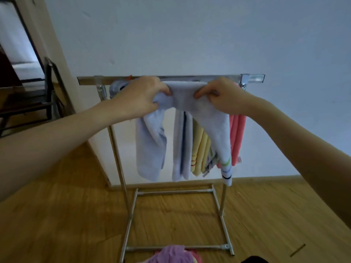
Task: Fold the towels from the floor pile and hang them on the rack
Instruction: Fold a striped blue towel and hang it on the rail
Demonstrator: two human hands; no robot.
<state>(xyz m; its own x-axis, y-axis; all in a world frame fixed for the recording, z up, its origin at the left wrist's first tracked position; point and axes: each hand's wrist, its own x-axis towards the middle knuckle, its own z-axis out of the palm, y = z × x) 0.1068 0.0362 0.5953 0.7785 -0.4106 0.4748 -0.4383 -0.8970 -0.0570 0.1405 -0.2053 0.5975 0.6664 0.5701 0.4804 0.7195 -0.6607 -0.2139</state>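
Note:
A pale blue towel [185,97] with coloured stripes at one end lies over the top bar of a metal rack [252,79]. My left hand [141,95] grips its left part and my right hand [221,95] grips its right part, both just below the bar. The towel's two ends hang down on either side. Behind it on the rack hang a light blue towel [181,149], a yellow towel [200,149] and a pink towel [236,137]. A purple and pink towel pile [171,256] lies on the floor at the rack's foot.
The rack's base frame [133,211] stands on a wooden floor against a white wall. A dark folded chair [48,88] and a doorway are at the left. A dark object [254,260] shows at the bottom edge.

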